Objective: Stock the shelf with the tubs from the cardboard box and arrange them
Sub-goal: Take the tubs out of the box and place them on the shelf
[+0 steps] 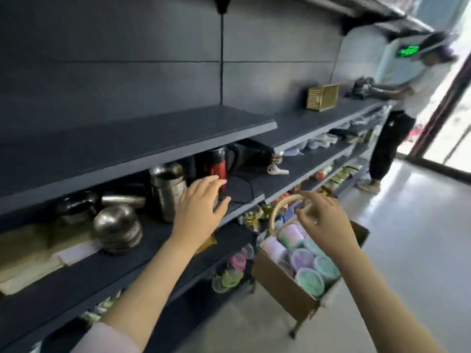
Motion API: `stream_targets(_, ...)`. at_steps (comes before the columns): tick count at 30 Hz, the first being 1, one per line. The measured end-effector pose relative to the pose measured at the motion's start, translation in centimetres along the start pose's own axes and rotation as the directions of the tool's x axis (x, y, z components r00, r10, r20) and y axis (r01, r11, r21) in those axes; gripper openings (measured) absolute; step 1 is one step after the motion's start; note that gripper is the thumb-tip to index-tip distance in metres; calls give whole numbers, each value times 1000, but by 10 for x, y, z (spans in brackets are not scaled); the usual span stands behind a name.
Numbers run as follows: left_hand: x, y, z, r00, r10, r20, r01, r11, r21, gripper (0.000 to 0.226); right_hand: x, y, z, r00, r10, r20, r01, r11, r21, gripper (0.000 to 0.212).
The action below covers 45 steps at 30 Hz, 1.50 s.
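The tubs [309, 280], lidded and pastel in green, lilac and pink, are packed upright and close together in the open box [280, 286], which is set on a low frame on the floor just beside the shelving. None has been lifted yet. The right hand [328, 222] is held above the box with fingers loosely curled and nothing in them; the left hand [198, 207] is spread and empty in front of the red kettle [216, 166] on the middle shelf [244, 202], and contact cannot be confirmed. For the pick to go well, a tub from the top layer should be taken by its rim from above, with the curved basket handle [280, 205] behind the box avoided, and a bare stretch of shelf should be chosen first. The top shelf [127, 143] appears the likeliest place, though this is only a judgement. The middle shelf is crowded: a steel pot [167, 189], stacked metal bowls [117, 228] and the kettle with its cord are kept there. Small coloured cups [237, 261] are stored on the shelf below. What lies under the top layer of tubs cannot be seen.
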<state>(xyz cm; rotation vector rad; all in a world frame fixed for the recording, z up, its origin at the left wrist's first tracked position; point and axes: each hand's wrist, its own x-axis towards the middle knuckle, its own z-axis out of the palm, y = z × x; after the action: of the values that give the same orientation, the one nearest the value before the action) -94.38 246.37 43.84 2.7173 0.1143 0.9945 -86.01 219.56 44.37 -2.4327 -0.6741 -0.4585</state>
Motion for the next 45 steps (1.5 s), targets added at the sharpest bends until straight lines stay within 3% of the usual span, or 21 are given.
stream_targets(7, -16, 93, 118, 965, 78, 249, -56, 994, -92, 51, -56, 140, -18, 965, 259, 36, -259, 966, 3, 52)
stream_targets(11, -14, 110, 181, 938, 106, 331, -56, 986, -156, 42, -59, 198, -1, 921, 386, 44, -387, 922, 22, 42)
stream_targets(16, -6, 105, 263, 887, 69, 456, 23, 981, -193, 50, -31, 263, 35, 879, 447, 165, -454, 891, 2, 43)
stream_targets(21, 5, 97, 323, 854, -45, 519, 171, 965, -198, 53, 2, 316, 68, 835, 516, 193, -533, 844, 50, 40)
stream_targets(26, 20, 95, 367, 807, -99, 582, 262, 944, -203, 54, 15, 363, 98, 729, 651, 209, -681, 720, 133, 45)
stream_targets(35, 65, 91, 462, 732, -172, 659, 338, 932, -131, 49, 70, 470, 151, 537, 781, 319, -840, 529, 121, 51)
stream_targets(42, 89, 92, 542, 620, -333, 711, 432, 901, 45, 50, 89, 559, 198, 358, 782, 510, -896, 442, -50, 63)
stream_targets(45, 93, 93, 574, 557, -397, 729, 501, 861, 86, 53, 90, 584, 212, 286, 800, 527, -916, 390, -94, 55)
